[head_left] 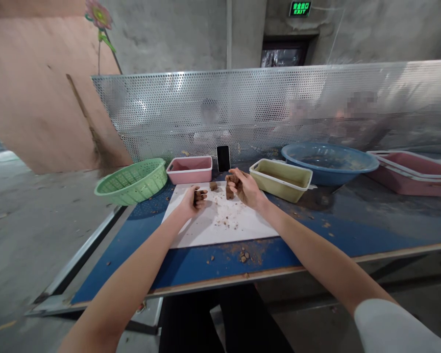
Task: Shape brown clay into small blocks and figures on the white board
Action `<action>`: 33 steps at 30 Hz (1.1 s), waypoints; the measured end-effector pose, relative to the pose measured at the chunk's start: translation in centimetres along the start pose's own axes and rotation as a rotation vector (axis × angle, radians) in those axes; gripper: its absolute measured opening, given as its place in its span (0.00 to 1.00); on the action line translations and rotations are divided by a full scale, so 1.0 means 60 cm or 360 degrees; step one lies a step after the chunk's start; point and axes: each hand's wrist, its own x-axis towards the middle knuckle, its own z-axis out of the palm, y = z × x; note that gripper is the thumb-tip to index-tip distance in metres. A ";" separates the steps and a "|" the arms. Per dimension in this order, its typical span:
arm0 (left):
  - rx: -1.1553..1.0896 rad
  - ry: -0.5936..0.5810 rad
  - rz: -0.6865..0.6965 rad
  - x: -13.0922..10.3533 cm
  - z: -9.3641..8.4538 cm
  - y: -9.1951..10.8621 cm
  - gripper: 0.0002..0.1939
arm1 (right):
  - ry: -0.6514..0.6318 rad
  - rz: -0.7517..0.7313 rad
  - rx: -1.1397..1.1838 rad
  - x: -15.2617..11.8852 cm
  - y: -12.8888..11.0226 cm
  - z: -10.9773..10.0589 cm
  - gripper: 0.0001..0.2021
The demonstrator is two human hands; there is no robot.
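My right hand (pixel 244 189) has its fingers bent round a brown clay-like lump (pixel 234 179), just above and beside a brown block (pixel 229 192). My left hand (pixel 194 201) is over the left part of a white board (pixel 194 235), its fingers loosely curled and apart, dark with dirt, with nothing visible in them. A smaller brown piece (pixel 213 186) lies on the board between the hands, near its back edge. Brown crumbs are scattered over the middle of the board.
Behind the board stand a green basket (pixel 132 182), a pink bin (pixel 190 170), a phone (pixel 223 159), an olive bin (pixel 281 179), a blue basin (pixel 329 164) and pink trays (pixel 419 174). A perforated metal panel (pixel 191 110) rises behind them. Clods (pixel 244 256) lie near the front edge.
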 end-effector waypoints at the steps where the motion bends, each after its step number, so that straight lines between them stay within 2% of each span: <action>1: -0.0002 0.0004 0.0004 0.000 0.000 0.000 0.11 | -0.0021 -0.0012 -0.0024 -0.001 0.000 0.000 0.15; 10: 0.0009 -0.0020 0.0008 0.001 -0.003 -0.003 0.10 | -0.0040 0.0080 -0.0050 -0.014 -0.016 0.009 0.28; 19: 0.0007 -0.0036 -0.0012 0.005 -0.004 -0.002 0.07 | 0.0001 0.0269 -0.0199 -0.024 -0.028 0.026 0.33; 23: 0.0005 -0.0032 0.0004 0.004 -0.004 -0.003 0.07 | -0.0046 0.0197 -0.0107 -0.019 -0.014 0.017 0.32; 25: 0.0006 -0.0017 0.0017 0.004 -0.004 -0.004 0.07 | -0.0105 0.0245 -0.0013 -0.014 -0.005 0.011 0.30; 28: 0.0012 0.0010 0.0031 0.003 -0.004 -0.004 0.07 | -0.0106 0.0302 0.0104 -0.009 0.002 0.003 0.22; 30: 0.0022 0.0022 0.0035 0.004 -0.004 -0.004 0.08 | -0.0059 0.0210 0.0115 -0.008 0.004 0.000 0.15; 33: 0.0035 0.0027 0.0039 0.005 -0.004 -0.004 0.08 | -0.0066 0.0081 0.0082 -0.006 0.002 -0.003 0.14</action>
